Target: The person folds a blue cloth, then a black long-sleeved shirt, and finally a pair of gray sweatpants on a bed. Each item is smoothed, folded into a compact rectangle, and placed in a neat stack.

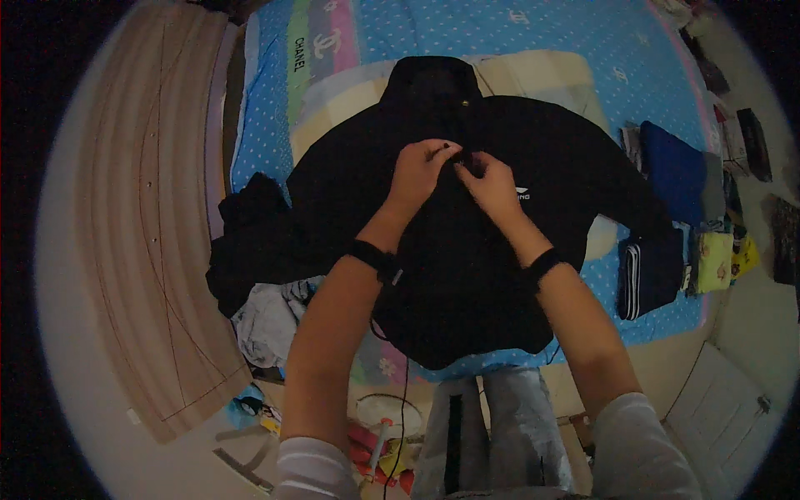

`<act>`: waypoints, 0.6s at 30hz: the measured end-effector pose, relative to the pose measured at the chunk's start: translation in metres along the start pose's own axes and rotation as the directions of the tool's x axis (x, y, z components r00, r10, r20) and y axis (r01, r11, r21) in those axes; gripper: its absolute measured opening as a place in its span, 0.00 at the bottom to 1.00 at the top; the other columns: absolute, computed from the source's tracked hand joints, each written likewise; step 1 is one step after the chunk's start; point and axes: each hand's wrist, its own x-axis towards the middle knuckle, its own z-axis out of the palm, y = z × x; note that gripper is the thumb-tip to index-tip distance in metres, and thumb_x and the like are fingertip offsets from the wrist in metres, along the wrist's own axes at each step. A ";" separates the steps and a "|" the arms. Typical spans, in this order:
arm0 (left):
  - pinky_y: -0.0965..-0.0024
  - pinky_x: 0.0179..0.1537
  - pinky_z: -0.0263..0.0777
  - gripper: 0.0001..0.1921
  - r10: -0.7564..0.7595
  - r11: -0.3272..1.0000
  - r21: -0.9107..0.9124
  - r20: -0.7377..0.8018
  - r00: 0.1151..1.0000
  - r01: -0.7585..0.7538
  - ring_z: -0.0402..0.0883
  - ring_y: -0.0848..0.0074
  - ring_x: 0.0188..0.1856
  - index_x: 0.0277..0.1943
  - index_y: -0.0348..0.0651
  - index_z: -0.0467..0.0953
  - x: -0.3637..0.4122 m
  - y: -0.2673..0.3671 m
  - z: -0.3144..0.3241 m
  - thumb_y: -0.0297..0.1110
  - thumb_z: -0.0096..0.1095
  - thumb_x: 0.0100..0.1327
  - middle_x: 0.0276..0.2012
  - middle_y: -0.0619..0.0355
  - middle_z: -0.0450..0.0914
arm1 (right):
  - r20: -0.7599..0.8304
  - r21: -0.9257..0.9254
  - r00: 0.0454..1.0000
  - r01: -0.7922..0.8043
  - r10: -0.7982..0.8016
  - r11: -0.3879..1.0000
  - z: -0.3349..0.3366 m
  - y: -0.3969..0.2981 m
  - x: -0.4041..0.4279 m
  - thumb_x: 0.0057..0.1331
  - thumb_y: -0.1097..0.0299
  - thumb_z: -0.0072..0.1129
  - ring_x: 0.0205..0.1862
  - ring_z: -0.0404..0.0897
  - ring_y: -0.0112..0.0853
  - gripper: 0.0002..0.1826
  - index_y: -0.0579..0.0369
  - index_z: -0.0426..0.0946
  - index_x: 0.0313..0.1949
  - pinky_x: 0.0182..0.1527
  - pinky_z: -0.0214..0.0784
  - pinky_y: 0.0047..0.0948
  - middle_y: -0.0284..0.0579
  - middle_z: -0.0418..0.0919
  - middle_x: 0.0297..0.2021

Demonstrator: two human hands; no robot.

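Note:
A black hooded jacket (450, 262) lies spread out on the bed, its hood pointing away from me and its sleeves out to both sides. A small white logo sits on its chest. My left hand (420, 172) pinches the front of the jacket near the upper middle, thumb against fingers. Just beside it, my right hand (490, 181) grips the same part of the front with thumb and curled fingers. The two sets of fingertips nearly meet. What exactly lies between them is too dark to make out.
Beneath the jacket are a checked cloth (544, 72) and a blue dotted bedspread (425, 25). Folded clothes lie on the right, among them a blue garment (672, 169) and a striped dark one (653, 275). Black clothing (253, 250) and a crumpled grey cloth (269, 322) lie on the left.

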 end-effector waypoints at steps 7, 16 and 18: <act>0.71 0.40 0.71 0.10 0.033 0.999 0.036 -0.091 0.995 -0.030 0.82 0.67 0.35 0.38 0.34 0.81 0.019 0.003 0.009 0.33 0.62 0.58 0.34 0.48 0.83 | -0.015 -0.160 0.999 -0.031 0.029 0.987 -0.009 -0.022 -0.007 0.58 0.62 0.59 0.38 0.78 0.50 0.15 0.62 0.73 0.37 0.40 0.73 0.42 0.56 0.76 0.37; 0.70 0.37 0.72 0.10 0.013 0.989 0.151 -0.096 0.995 0.001 0.82 0.67 0.32 0.37 0.37 0.82 0.024 0.001 0.004 0.35 0.64 0.57 0.31 0.48 0.83 | 0.104 -0.255 0.990 0.116 -0.092 0.960 -0.014 -0.019 -0.001 0.61 0.64 0.55 0.38 0.77 0.50 0.11 0.59 0.73 0.37 0.39 0.73 0.42 0.52 0.72 0.38; 0.72 0.39 0.71 0.11 -0.026 0.987 0.154 -0.100 0.995 0.041 0.82 0.73 0.33 0.38 0.36 0.82 0.023 -0.009 -0.002 0.35 0.63 0.59 0.32 0.51 0.84 | 0.115 -0.147 0.989 0.105 -0.089 0.984 -0.014 -0.016 -0.003 0.61 0.64 0.55 0.37 0.76 0.50 0.11 0.58 0.74 0.36 0.39 0.72 0.43 0.52 0.72 0.37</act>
